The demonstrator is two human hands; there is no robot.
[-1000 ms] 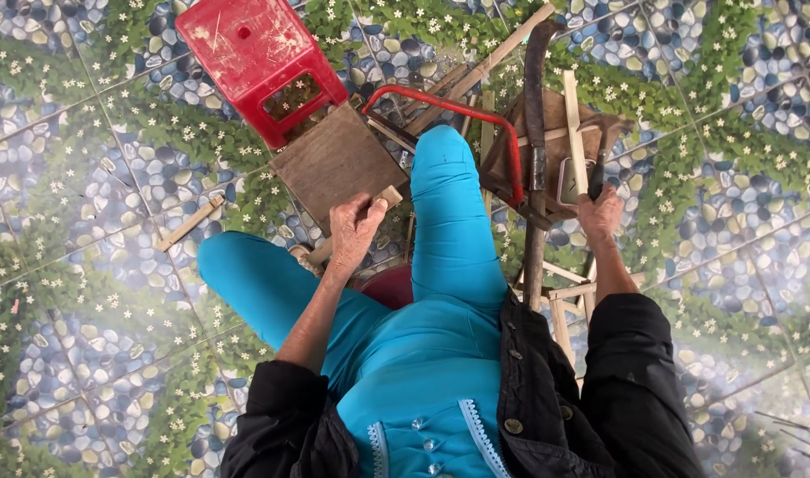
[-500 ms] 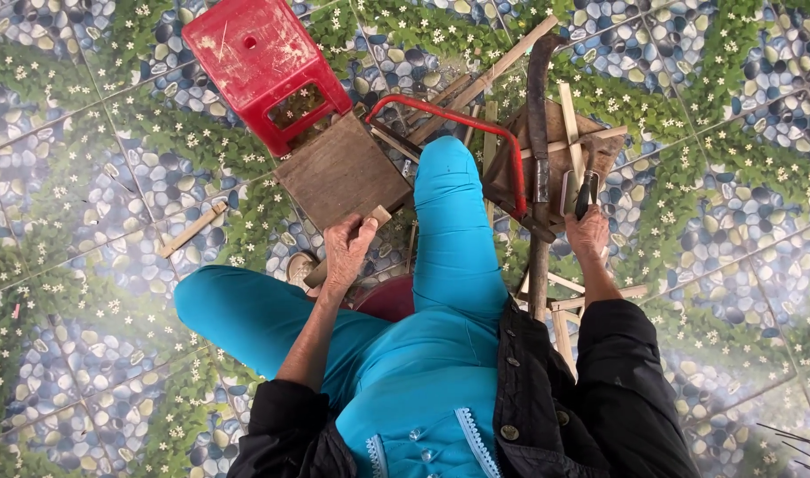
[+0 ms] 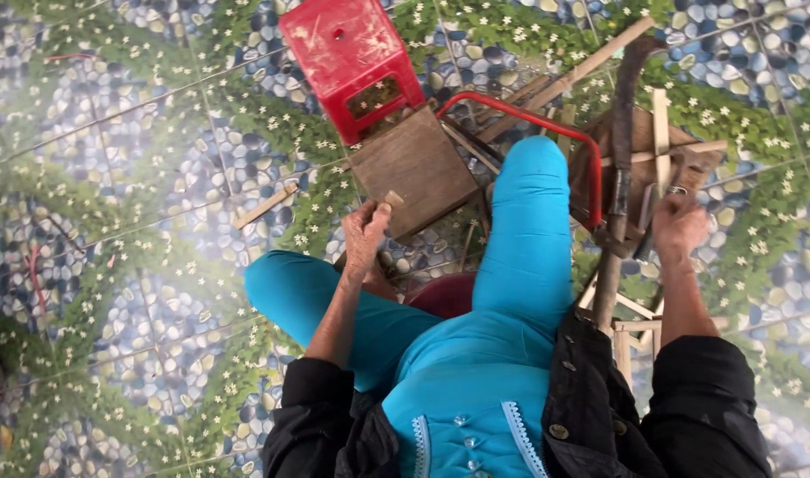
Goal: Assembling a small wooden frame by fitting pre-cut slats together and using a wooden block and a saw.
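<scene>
While fingers pinch: left hand [image 3: 365, 232], 1 small wooden peg [image 3: 393, 199].

Left hand [image 3: 367, 232] raised ahead of left knee, fingers curled, thumb and fingertips pinched shut. Left forearm bare, black sleeve at elbow. Right hand [image 3: 679, 226] stretched forward on right side, fingers closed in loose fist, wrist straight.

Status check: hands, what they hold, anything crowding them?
Left hand pinching small wood piece by brown board. Right hand gripping a dark tool among wood strips. Hacksaw and knee between them.
</scene>
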